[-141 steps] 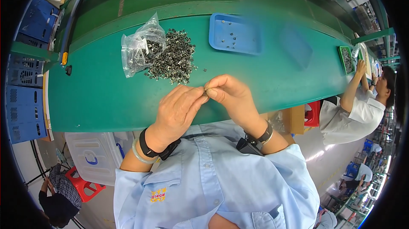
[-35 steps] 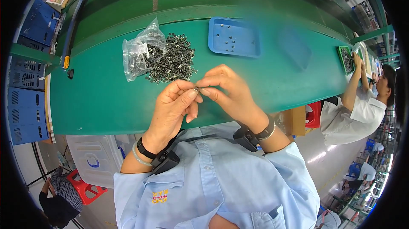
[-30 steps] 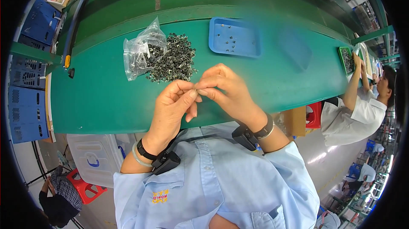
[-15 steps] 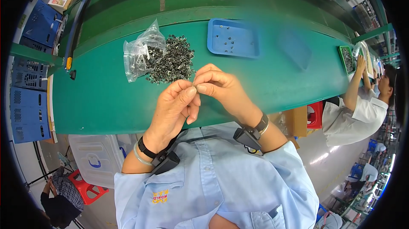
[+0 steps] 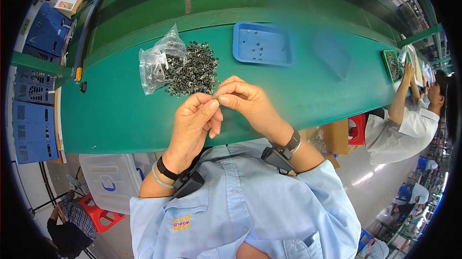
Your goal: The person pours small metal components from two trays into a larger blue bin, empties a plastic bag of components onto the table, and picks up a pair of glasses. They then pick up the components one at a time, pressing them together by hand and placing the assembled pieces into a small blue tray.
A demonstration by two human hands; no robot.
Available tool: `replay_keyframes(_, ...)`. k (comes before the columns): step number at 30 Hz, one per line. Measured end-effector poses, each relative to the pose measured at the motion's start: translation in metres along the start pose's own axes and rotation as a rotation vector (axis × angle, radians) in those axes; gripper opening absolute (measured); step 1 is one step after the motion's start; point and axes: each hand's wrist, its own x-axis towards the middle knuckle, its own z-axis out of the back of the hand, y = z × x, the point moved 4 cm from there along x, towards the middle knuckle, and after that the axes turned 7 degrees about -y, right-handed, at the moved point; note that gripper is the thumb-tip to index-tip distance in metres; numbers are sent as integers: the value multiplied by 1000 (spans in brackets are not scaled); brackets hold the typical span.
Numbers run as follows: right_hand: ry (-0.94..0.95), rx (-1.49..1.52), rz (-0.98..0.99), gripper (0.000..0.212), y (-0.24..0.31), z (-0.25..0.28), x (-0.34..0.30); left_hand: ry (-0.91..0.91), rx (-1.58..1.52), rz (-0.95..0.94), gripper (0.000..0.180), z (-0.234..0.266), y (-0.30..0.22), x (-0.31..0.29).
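Note:
My left hand (image 5: 195,119) and my right hand (image 5: 245,100) meet fingertip to fingertip over the near part of the green table. Thumb and forefinger of each are pinched together; whatever sits between them is too small and too covered to make out. Just beyond my fingers lies a heap of small black and metallic parts (image 5: 197,69). A clear plastic bag (image 5: 153,69) rests against the heap's left side, with more of the parts inside it. To the right of the heap, a shallow blue tray (image 5: 262,60) has several of the small parts scattered in it.
A green tray of small parts (image 5: 392,66) stands at the table's right end, beside a co-worker in a white shirt (image 5: 397,131). Blue crates (image 5: 34,131) are stacked on the left. A lidded clear storage box (image 5: 108,182) and a red stool (image 5: 101,213) stand below the table's near edge.
Both hands have shifted very slightly left, still pinched together at the fingertips. The heap, bag and blue tray look the same.

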Motion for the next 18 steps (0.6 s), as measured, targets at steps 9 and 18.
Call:
replay_keyframes(9,-1,44,2,13,-4,-2,-2,-20,53,-33,12,-2,-2,-1)
replay_keyframes(18,20,-67,64,11,3,2,-4,56,54,48,13,4,-3,2)
